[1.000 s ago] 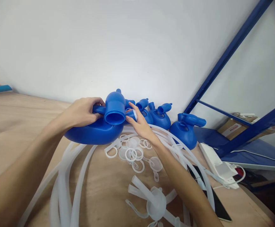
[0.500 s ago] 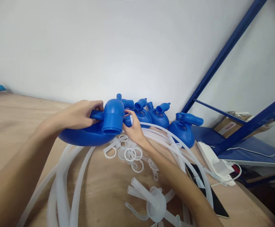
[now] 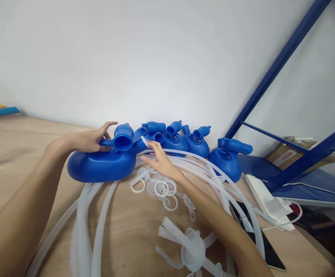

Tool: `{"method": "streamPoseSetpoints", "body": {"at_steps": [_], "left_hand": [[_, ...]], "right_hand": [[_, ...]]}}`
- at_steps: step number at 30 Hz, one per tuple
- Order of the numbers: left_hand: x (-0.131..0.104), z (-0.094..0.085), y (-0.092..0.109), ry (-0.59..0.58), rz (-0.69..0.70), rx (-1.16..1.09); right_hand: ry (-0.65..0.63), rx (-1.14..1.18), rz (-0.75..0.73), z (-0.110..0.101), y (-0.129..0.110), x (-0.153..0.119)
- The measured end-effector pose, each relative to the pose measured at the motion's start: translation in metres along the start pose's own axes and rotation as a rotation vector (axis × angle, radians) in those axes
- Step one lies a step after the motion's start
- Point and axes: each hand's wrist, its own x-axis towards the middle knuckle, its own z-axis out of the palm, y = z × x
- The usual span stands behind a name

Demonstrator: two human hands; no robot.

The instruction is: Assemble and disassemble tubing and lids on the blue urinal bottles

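Observation:
A blue plastic urinal bottle (image 3: 100, 167) lies on its side, its neck pointing right with a white ring (image 3: 144, 141) at the mouth. My left hand (image 3: 90, 139) is round the bottle's handle, index finger lifted away. In front of the handle sits a blue spout piece (image 3: 123, 139), its wide round opening facing me. My right hand (image 3: 160, 161) is beside the neck, fingers stretched out and apart, fingertips close to the white ring. Below it lie several clear rings and strap pieces (image 3: 161, 188). Long translucent tubes (image 3: 99, 227) curve around them on the table.
Several similar blue bottles (image 3: 197, 145) with spout pieces stand along the wall. A translucent cup-shaped part (image 3: 193, 252) with short tubes is near the front. On the right are a white power strip (image 3: 261, 192), a dark tablet (image 3: 271, 250) and a blue metal shelf (image 3: 288, 177).
The bottle has been lowered and tilted, and the spout opening has turned up towards me. My right hand's fingers have loosened from the neck and spread. My left index finger has lifted.

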Motion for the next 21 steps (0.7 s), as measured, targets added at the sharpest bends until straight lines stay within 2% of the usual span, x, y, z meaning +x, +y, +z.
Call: {"method": "streamPoseSetpoints", "body": {"at_steps": [3, 5, 8, 11, 17, 21], "left_hand": [[-0.005, 0.0, 0.009, -0.052, 0.143, -0.008], [-0.005, 0.003, 0.017, -0.054, 0.192, 0.036], [-0.001, 0.01, 0.027, -0.034, 0.19, 0.037], [0.003, 0.015, 0.031, -0.033, 0.204, -0.073], [0.0, 0.014, 0.037, 0.032, 0.237, -0.079], [0.002, 0.015, 0.039, 0.036, 0.211, -0.165]], "right_hand": [[0.06, -0.035, -0.003, 0.001, -0.007, -0.001], [0.073, -0.047, -0.036, 0.002, -0.009, -0.001], [0.102, -0.038, -0.064, 0.003, -0.007, 0.001], [0.139, 0.02, -0.009, 0.007, -0.006, 0.002], [0.211, 0.076, 0.008, 0.01, -0.008, 0.001], [0.203, 0.124, 0.008, 0.006, -0.006, 0.001]]}}
